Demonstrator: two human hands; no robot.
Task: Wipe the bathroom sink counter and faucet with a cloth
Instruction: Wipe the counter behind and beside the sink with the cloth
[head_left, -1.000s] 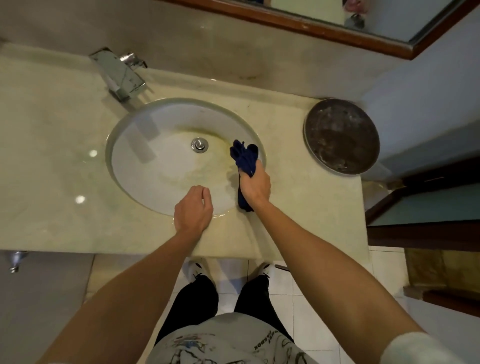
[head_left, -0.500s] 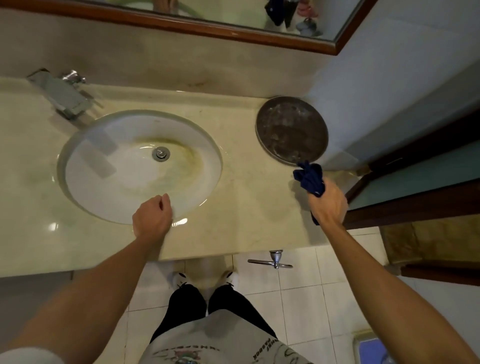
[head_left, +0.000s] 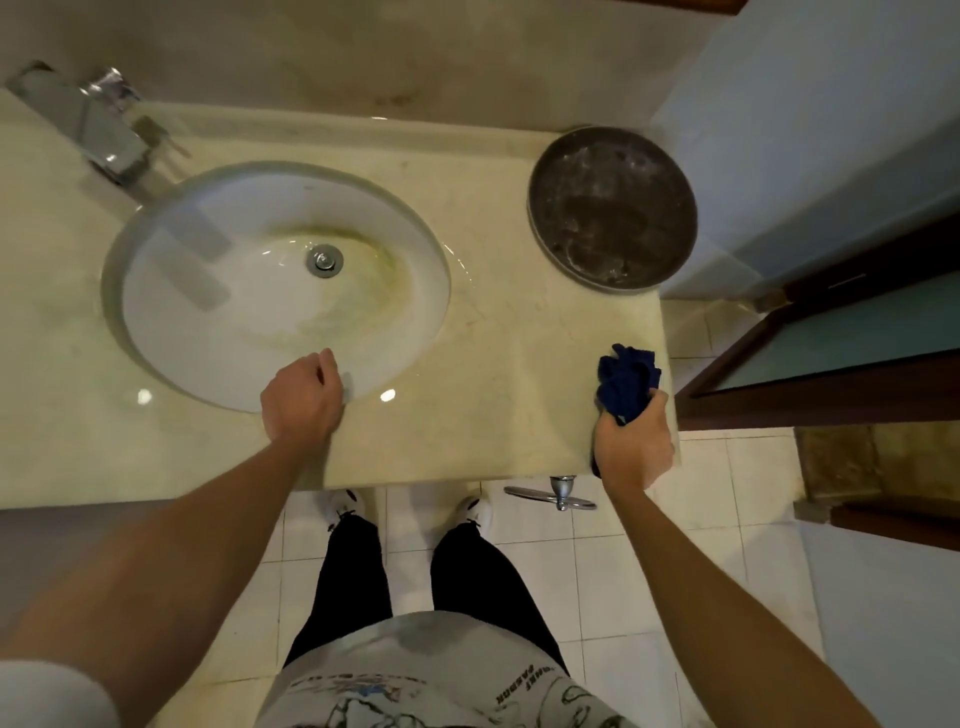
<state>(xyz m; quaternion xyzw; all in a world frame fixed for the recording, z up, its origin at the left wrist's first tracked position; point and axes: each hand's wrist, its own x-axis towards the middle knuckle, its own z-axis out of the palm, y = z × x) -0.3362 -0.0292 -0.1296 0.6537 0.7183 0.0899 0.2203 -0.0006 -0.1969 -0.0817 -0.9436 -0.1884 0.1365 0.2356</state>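
Observation:
My right hand (head_left: 635, 444) grips a bunched dark blue cloth (head_left: 627, 382) at the front right corner of the beige marble counter (head_left: 498, 364). The cloth lies against the counter near its right edge. My left hand (head_left: 301, 402) rests with curled fingers on the front rim of the white oval sink (head_left: 275, 291) and holds nothing. A chrome faucet (head_left: 98, 127) stands at the back left of the sink. The basin shows a yellow-green stain around the drain (head_left: 324, 260).
A round dark metal tray (head_left: 613, 208) sits at the back right of the counter against the wall. A dark wooden door frame (head_left: 810, 364) stands just right of the counter. A chrome fixture (head_left: 558, 493) lies on the tiled floor below the counter edge.
My right hand has carried the cloth from the sink's right rim across to the counter's right side, then drawn it toward the front corner. My left hand stays on the sink rim.

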